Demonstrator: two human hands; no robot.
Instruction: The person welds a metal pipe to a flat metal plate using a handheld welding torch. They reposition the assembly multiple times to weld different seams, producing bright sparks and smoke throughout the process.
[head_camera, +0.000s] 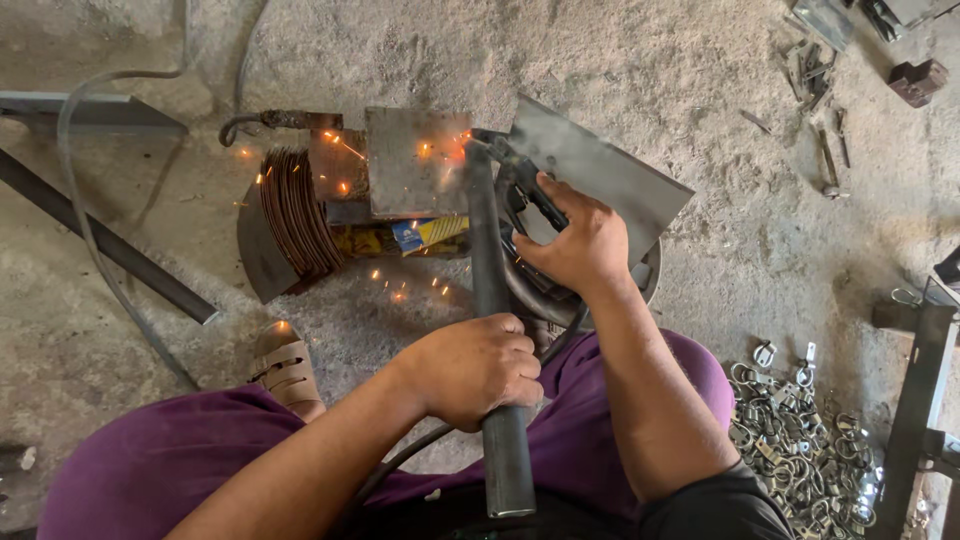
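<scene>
The person's left hand (475, 368) is wrapped tight around a dark steel tube (492, 330) that runs from the lap up to a square metal plate (410, 160) on the concrete floor (650, 60), where orange sparks (400, 290) scatter. The right hand (580, 245) is closed around the black handle of a welding electrode holder (520, 185), held at the tube's far end beside a grey tilted steel sheet (610, 175). A pile of small metal rings (800, 440) lies on the floor by the right knee, and a stack of rusty discs (295, 210) stands left of the plate.
</scene>
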